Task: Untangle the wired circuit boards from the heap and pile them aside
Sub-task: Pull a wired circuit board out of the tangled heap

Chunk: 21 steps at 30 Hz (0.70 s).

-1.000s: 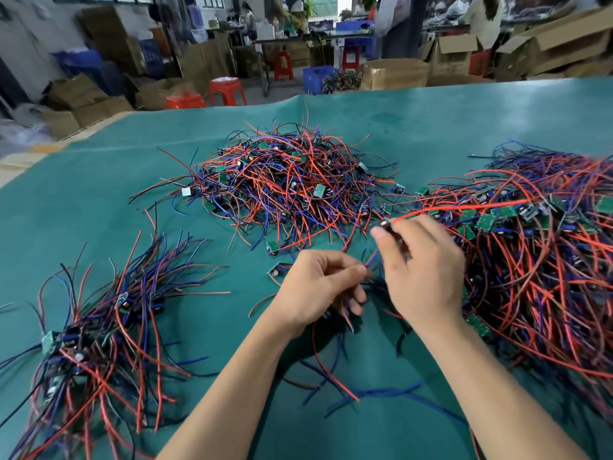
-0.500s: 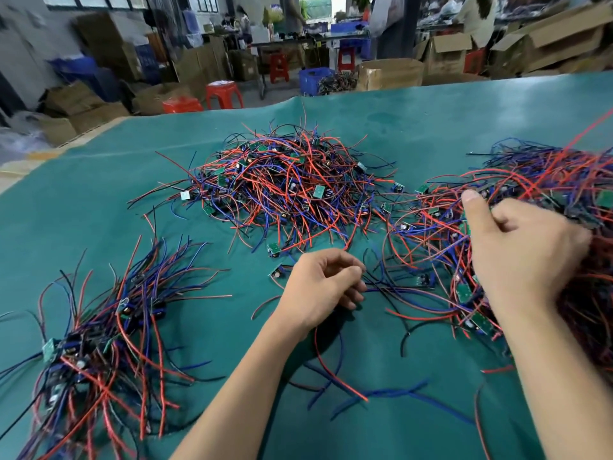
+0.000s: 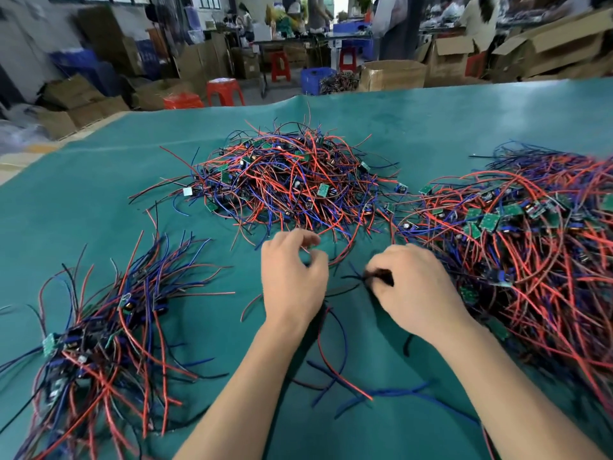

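The head view looked down on a surface (image 3: 464, 127) covered in smooth teal sheeting, slightly rippled along its far edge. Three masses of wired circuit boards lay on it, all thin, flexible red, blue and black wires with small green rectangular boards caught among them. The middle heap (image 3: 292, 184) was a rounded, bristling mound at the centre. The right heap (image 3: 530, 247) was broader and flatter, and the frame's edge cut it off. The sorted pile (image 3: 99, 343) lay at the near left, its wires fanned out roughly parallel, also cropped at the bottom and left.

Two hands worked between the heaps. The left hand (image 3: 292, 277) had its fingers curled inward with thumb and forefinger close together; motion blur kept me from telling whether it pinched a wire. The right hand (image 3: 414, 290) was curled, its fingertips pinching a dark wire bundle (image 3: 374, 277), though what the bundle ended in was hidden under the fingers. Several loose wires (image 3: 335, 370), red, blue and black, trailed on the sheeting under both forearms.

Beyond the surface, cardboard boxes (image 3: 391, 74), red plastic stools (image 3: 224, 91) and a blue crate (image 3: 313, 79) were soft and blurred.
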Motion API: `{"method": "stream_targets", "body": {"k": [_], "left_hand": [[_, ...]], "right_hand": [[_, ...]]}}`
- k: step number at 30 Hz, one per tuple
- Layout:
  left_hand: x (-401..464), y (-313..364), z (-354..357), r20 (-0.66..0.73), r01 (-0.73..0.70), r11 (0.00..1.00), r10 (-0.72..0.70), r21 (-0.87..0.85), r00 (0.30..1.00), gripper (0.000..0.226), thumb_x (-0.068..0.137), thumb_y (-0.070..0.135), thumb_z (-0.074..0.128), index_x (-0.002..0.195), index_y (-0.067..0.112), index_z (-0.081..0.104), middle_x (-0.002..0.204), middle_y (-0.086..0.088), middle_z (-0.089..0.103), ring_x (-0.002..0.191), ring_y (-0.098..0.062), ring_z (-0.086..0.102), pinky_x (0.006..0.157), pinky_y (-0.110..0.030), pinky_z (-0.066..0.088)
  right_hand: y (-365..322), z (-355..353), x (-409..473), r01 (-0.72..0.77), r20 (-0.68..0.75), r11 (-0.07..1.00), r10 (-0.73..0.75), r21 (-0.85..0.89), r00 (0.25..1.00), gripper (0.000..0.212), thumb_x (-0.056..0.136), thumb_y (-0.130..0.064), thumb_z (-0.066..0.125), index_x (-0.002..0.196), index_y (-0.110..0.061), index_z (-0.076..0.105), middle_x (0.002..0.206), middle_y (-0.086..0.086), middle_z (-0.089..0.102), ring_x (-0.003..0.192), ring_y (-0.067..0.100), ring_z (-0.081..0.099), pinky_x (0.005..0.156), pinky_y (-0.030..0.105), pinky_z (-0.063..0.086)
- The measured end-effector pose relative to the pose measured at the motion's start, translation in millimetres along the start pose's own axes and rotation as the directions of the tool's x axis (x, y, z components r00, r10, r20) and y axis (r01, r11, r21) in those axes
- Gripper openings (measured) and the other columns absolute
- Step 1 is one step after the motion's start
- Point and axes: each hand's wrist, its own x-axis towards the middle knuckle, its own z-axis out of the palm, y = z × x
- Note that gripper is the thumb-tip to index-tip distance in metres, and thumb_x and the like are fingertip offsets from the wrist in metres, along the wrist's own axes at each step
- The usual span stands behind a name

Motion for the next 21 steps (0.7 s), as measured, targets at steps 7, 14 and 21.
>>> {"method": "stream_targets", "body": {"k": [7,14,21], "left_hand": [[-4.8,-3.1,7.5,0.263,-0.140,0.951,0.065,0.277,0.963,0.025,0.083,0.019,0.059,0.104,0.026,0.072,0.101,0.003,0.068,0.104,-0.025,0.050,0.092,-0.039,0.039],[-4.3,-2.6,8.4,0.253,-0.163,0.927,0.077,0.339,0.964,0.015,0.081,0.021,0.057,0.092,0.023,0.067,0.093,-0.001,0.066,0.093,-0.028,0.051,0.081,-0.037,0.039],[-4.8,-3.5,8.6,0.273,-0.190,0.910,0.090,0.368,0.958,0.016,0.083,0.022,0.055,0.095,0.020,0.065,0.096,-0.002,0.065,0.096,-0.028,0.050,0.084,-0.039,0.038]], "right_hand": [[5.1,-9.6,2.0,-0.155,-0.035,0.988,0.154,-0.012,0.987,0.015,0.085,-0.020,0.071,0.094,-0.029,0.078,0.099,-0.004,0.069,0.100,0.029,0.061,0.080,0.037,0.051],[-15.3,-12.3,43.8,-0.111,-0.088,0.990,0.119,0.084,0.989,0.014,0.083,-0.019,0.065,0.091,-0.027,0.075,0.089,-0.005,0.070,0.091,0.028,0.064,0.076,0.034,0.050],[5.7,3.8,119.1,-0.327,0.090,0.945,0.325,0.007,0.941,0.039,0.095,-0.023,0.061,0.133,-0.025,0.060,0.137,0.009,0.061,0.124,0.037,0.056,0.096,0.042,0.049]]}}
